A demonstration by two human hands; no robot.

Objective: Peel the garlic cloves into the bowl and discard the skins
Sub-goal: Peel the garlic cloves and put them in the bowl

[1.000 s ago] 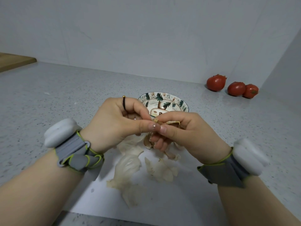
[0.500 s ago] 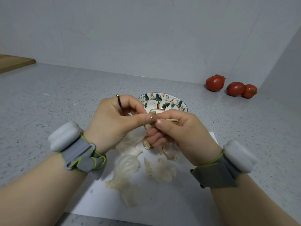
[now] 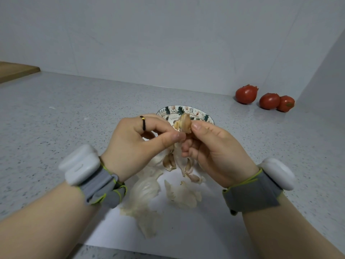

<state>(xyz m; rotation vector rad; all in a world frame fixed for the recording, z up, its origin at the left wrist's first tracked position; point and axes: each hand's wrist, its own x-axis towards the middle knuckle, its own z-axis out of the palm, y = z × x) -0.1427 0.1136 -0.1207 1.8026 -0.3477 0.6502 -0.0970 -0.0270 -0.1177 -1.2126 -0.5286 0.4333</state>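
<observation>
Pinching one garlic clove (image 3: pixel 183 124) at my fingertips, my left hand (image 3: pixel 141 144) and right hand (image 3: pixel 214 152) hold it over the near rim of the bowl (image 3: pixel 197 112), just past the white sheet's (image 3: pixel 196 230) far edge. If my grip slips, the clove may drop among the skins (image 3: pixel 145 191), or a torn flake could fall into the bowl. I can read no writing anywhere.
</observation>
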